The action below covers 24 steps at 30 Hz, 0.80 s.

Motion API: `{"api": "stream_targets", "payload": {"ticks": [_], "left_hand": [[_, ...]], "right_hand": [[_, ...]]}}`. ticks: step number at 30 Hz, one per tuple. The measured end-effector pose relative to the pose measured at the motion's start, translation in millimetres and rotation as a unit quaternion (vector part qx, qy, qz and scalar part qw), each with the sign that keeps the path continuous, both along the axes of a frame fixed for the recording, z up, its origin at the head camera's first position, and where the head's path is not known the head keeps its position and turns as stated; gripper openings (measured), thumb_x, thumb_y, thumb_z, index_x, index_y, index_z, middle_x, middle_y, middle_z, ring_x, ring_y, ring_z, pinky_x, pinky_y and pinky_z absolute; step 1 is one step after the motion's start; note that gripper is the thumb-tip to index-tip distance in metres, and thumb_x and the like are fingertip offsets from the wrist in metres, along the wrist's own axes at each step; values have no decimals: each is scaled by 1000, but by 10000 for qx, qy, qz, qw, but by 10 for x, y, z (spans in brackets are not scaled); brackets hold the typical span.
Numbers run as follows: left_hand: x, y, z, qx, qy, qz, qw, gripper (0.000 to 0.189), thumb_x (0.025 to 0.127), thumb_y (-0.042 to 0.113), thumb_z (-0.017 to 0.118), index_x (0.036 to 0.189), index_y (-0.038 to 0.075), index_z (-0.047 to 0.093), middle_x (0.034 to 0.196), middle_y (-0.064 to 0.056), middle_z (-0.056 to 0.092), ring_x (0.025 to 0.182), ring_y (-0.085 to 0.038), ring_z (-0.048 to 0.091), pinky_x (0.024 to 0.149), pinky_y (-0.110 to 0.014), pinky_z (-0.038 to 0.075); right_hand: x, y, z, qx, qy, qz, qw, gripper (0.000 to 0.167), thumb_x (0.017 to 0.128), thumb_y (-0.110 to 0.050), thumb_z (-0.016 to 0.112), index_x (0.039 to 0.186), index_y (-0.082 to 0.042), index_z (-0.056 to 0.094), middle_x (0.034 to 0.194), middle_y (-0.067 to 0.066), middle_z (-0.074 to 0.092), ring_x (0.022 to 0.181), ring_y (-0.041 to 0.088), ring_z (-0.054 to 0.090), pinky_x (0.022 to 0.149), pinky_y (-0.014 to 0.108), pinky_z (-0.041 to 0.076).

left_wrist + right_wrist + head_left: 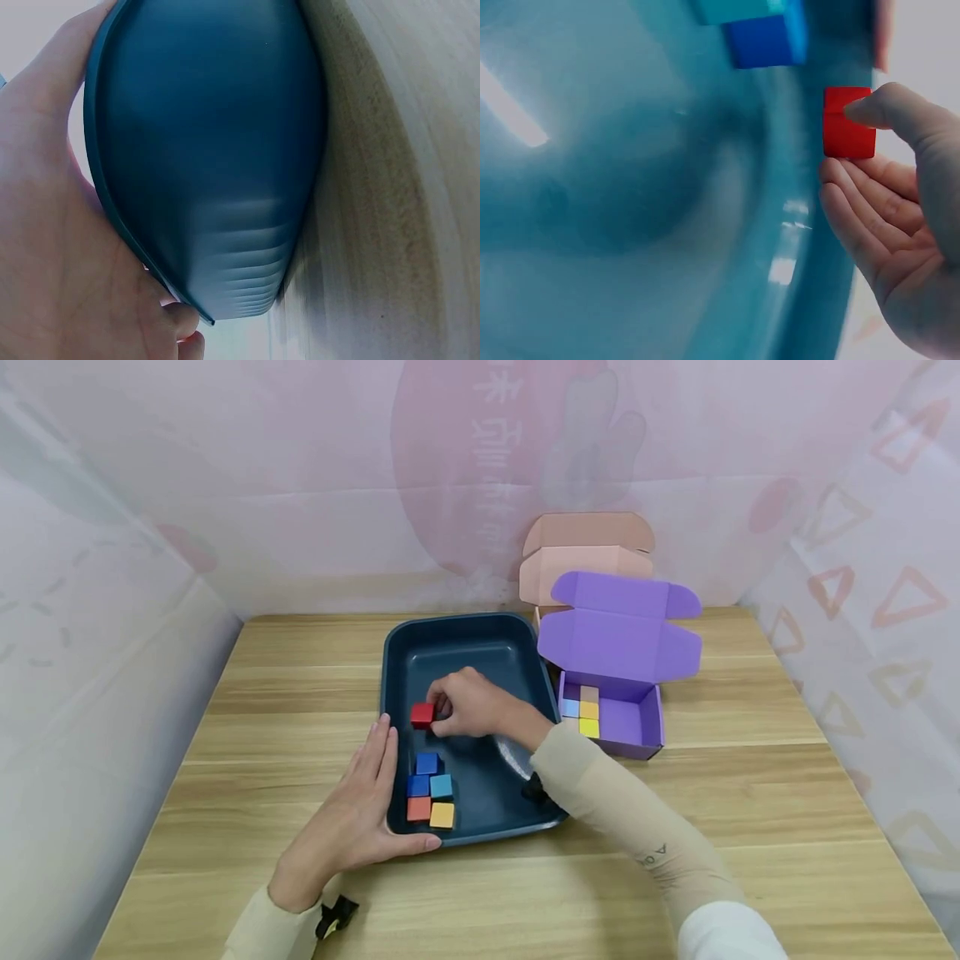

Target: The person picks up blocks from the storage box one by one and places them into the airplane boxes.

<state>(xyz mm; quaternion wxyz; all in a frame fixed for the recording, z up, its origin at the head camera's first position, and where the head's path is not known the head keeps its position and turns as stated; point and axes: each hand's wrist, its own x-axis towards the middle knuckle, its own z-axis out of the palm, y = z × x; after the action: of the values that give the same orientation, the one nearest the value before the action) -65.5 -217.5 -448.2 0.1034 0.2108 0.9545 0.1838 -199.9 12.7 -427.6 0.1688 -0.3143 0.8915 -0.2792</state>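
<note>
- Lower left of centre: your left hand (pixel 356 814) has fingers extended and thumb spread, resting on the rim of the dark blue tray (pixel 480 810).
- Centre: the red block (pixel 422 716) is within the tray's outline, above five blocks (pixel 441 787) grouped at lower left of the tray.
- Just right: your right hand (pixel 476 703) pinches that red block between thumb and fingertips.
- Right of centre: the purple box (pixel 618 643) stands open on the desk (pixel 735 793), small blocks (pixel 589 710) in its left part.
</note>
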Motion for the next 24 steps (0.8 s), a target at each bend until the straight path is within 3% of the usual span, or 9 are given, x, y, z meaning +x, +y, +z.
{"api": "stream_targets", "payload": {"ticks": [7,14,19,24], "left_hand": [[6,4,-15,-50,4,42,10000,150,68,88,74,170,6,0,180,-12,-10,166,-39,4,130,-66,21],[6,-8,-9,-55,41,42,10000,152,67,92,71,170,7,-1,180,-12,-10,166,-39,4,130,-66,22],[13,-13,-1,-41,50,16,10000,153,67,94,69,170,9,-6,180,-13,-10,167,-38,3,130,-66,22],[9,-11,0,-23,50,-13,10000,153,67,94,68,170,10,-7,180,-12,-11,167,-37,2,130,-66,21]], "right_hand": [[155,409,333,-406,331,-367,9980,32,93,-24,79,121,-9,75,115,6,79,100,18,75,94,32,63],[305,1034,566,-620,619,-888,9922,28,89,-17,80,115,-7,76,106,6,79,94,23,77,90,38,65],[447,1491,592,-706,516,-1319,9874,23,88,-13,80,111,-8,76,103,7,79,92,23,76,90,45,65],[553,1901,482,-710,451,-1732,9813,21,88,-6,79,109,-5,75,100,10,79,91,23,77,87,47,66]]}}
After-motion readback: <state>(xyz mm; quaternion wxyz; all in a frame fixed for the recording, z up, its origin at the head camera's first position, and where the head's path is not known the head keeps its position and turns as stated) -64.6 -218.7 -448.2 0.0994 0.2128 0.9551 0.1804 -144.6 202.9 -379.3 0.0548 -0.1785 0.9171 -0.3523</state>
